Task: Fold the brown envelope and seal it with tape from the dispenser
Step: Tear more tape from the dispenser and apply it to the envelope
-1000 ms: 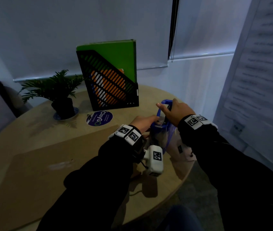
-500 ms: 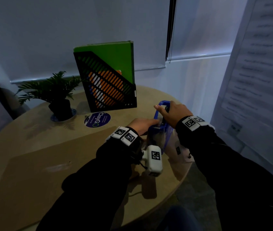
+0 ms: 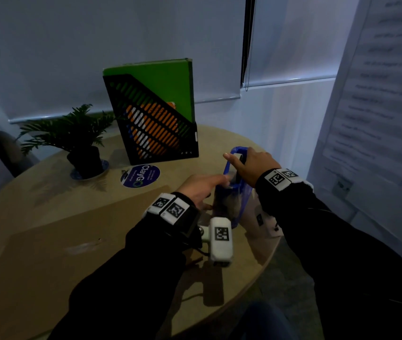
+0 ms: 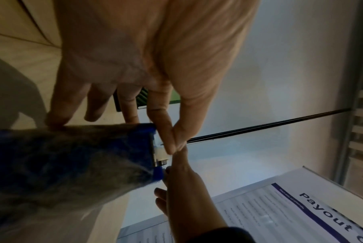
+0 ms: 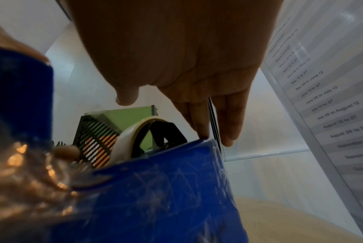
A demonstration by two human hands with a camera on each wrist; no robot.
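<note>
Surface [image 3: 35, 192]: round, pale wood; everything below rests on it.
Brown envelope [image 3: 77, 231]: large and flat on the surface, spread under your left forearm, one corner pointing toward the round sticker.
File holder [image 3: 156, 128]: black slotted, upright at the far side, with a green folder [image 3: 168, 82] and orange papers inside.
Plant [image 3: 77, 133]: small, dark pot, left of the file holder.
Tape dispenser [image 3: 232, 192]: blue, at the right edge of the surface, just past the envelope's near corner and between your two hands. The right wrist view shows a pale tape roll [image 5: 128, 139] seated inside it.
Sticker [image 3: 140, 175]: round, blue, lying in front of the file holder.
Left hand [image 3: 200, 187]: thumb and forefinger fingers [image 4: 170, 139] pressed together, pinching the pale tape end at the dispenser's cutter; the other fingers hang relaxed beside the dispenser body.
Right hand [image 3: 249, 165]: set on top of the dispenser; fingers straight and apart, tips pressing on the blue rim, thumb held clear.
</note>
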